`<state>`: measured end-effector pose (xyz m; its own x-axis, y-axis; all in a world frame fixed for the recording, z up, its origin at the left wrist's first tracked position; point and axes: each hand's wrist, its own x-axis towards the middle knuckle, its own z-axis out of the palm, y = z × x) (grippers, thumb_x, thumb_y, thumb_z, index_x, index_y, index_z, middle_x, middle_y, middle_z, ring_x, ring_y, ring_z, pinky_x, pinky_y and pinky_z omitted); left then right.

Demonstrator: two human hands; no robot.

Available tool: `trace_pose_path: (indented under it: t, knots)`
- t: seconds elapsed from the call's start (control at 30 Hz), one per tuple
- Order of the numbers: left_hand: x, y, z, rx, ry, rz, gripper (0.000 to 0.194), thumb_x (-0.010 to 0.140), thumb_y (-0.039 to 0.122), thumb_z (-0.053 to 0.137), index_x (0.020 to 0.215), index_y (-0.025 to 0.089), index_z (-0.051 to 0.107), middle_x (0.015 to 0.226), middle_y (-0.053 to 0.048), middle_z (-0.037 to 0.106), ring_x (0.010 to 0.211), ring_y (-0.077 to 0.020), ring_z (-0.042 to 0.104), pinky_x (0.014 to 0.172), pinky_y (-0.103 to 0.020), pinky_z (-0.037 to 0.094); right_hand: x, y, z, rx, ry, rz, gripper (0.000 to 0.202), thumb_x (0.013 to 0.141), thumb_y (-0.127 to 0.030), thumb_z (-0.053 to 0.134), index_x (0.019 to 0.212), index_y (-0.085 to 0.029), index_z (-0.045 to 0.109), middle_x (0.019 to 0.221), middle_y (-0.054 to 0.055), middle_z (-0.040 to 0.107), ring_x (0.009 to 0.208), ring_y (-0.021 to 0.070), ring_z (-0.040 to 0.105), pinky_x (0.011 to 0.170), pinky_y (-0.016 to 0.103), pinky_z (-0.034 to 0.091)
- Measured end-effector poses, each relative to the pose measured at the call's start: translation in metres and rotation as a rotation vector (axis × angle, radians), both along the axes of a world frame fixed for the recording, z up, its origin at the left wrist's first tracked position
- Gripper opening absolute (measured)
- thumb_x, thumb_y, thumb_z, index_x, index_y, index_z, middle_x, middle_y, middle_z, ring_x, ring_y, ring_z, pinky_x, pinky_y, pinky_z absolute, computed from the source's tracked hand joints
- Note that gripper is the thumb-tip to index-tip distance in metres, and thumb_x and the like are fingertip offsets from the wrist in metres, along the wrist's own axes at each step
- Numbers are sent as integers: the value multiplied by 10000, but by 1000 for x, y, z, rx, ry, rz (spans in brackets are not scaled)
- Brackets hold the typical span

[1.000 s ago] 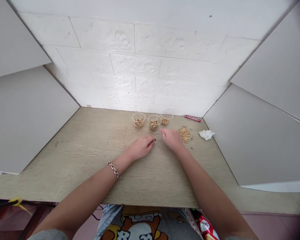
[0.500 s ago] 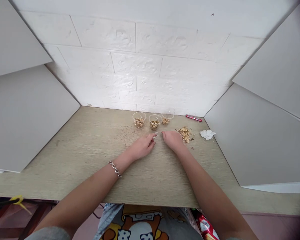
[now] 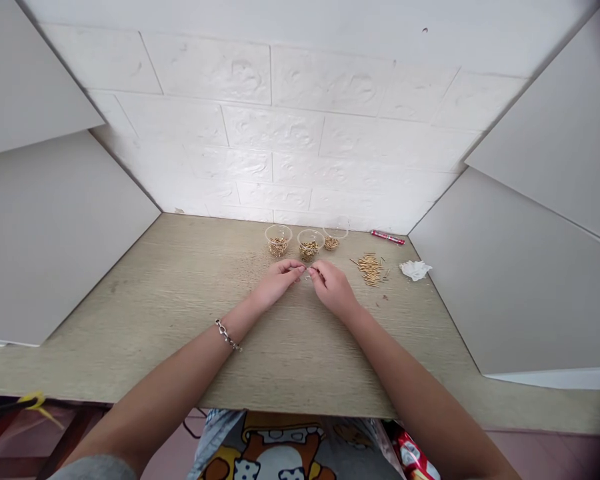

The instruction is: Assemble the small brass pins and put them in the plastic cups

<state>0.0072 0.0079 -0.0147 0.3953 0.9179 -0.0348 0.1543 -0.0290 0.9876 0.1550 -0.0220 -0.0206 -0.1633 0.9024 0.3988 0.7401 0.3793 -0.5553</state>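
Note:
My left hand and my right hand meet fingertip to fingertip over the table, in front of the cups. Both are pinched closed around something too small to make out. A little clear or whitish item lies just below the fingertips. Behind them stand three clear cups holding gold-coloured pieces: a left cup, a middle cup and a right cup. To the right of my right hand lies a loose pile of thin golden sticks.
On the wooden table, tiny brown bits are scattered left of my hands. A red tube and a crumpled white tissue lie at the right. White brick-patterned wall behind; grey panels at both sides.
My right hand has moved left and my left hand slightly, so their fingertips now meet. Both hands have closed into pinches, and more of the golden pile shows.

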Motion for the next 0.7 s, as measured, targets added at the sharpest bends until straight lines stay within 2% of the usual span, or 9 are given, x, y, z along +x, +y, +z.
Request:
trace_pose_path:
  t: [0.27,0.4,0.6,0.7]
  knots:
    - [-1,2,-3,-6,-25,8,283,679,372,529,795,122,593,715,-10,579,657,-99,489,643,-227,379,1,-3,2,8,52,56,223,816,-291,371,845,-198,571,789,34,583,725,141,500,666,239,351]
    - [-1,3,-4,5,14,10,272,689,378,518,748,122,590,637,14,533,596,-85,451,590,-212,356,3,0,0,-6,76,73,217,810,-296,401,861,-210,594,821,21,615,744,137,525,675,237,364]
    - [-1,3,-4,45,10,31,240,705,358,503,739,128,563,620,25,486,583,-79,424,568,-200,336,3,1,-4,-19,93,-12,224,781,-314,449,933,-205,572,769,17,614,587,113,509,582,231,379]
    - [-1,3,-4,54,20,49,232,707,356,499,741,133,556,597,32,463,566,-77,411,557,-199,329,3,1,-4,14,97,-1,206,796,-293,418,892,-202,576,778,20,607,621,115,511,597,230,380]
